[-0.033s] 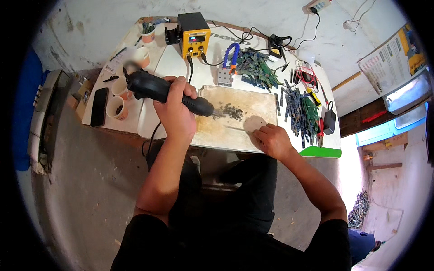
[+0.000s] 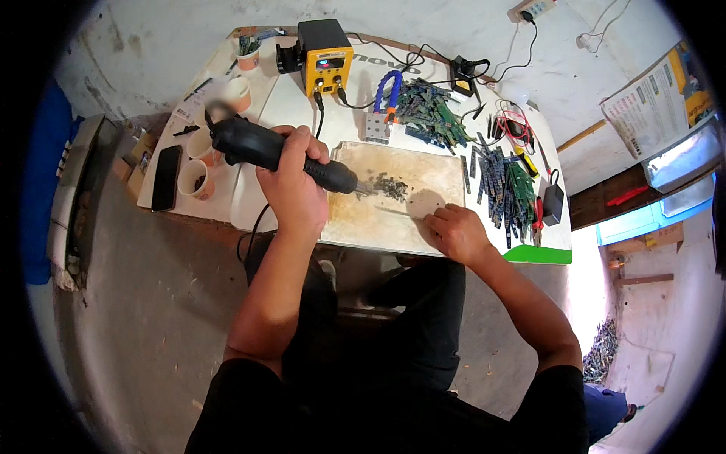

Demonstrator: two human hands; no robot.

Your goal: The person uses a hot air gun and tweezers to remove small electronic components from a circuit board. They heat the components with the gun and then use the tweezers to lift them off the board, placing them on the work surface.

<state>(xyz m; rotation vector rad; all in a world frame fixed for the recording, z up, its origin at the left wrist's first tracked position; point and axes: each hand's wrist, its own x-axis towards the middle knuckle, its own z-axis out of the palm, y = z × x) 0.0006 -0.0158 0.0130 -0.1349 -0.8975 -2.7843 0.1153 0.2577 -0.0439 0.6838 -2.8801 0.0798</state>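
My left hand [image 2: 299,174] is closed round a black hot-air gun [image 2: 257,144], its nozzle low over small dark chips [image 2: 389,187] on a stained pale board [image 2: 348,227]. My right hand [image 2: 454,231] is at the board's right part, fingers curled on something thin that I cannot make out. Beside the board lie a pile of circuit-board strips [image 2: 507,197] and red-handled pliers [image 2: 538,219]. Behind it are more strips [image 2: 431,113] and a small metal block [image 2: 376,127] with a blue flexible arm.
A yellow-and-black station [image 2: 325,68] with cables stands at the back. At left are paper cups [image 2: 195,181] and a phone [image 2: 166,179]. A power adapter [image 2: 552,197] sits at the table's right [image 2: 537,253]. Walls surround the table; blue fabric [image 2: 605,412] shows at lower right.
My right hand has shifted very slightly away from me along the board. My left hand and the hot-air gun look unmoved.
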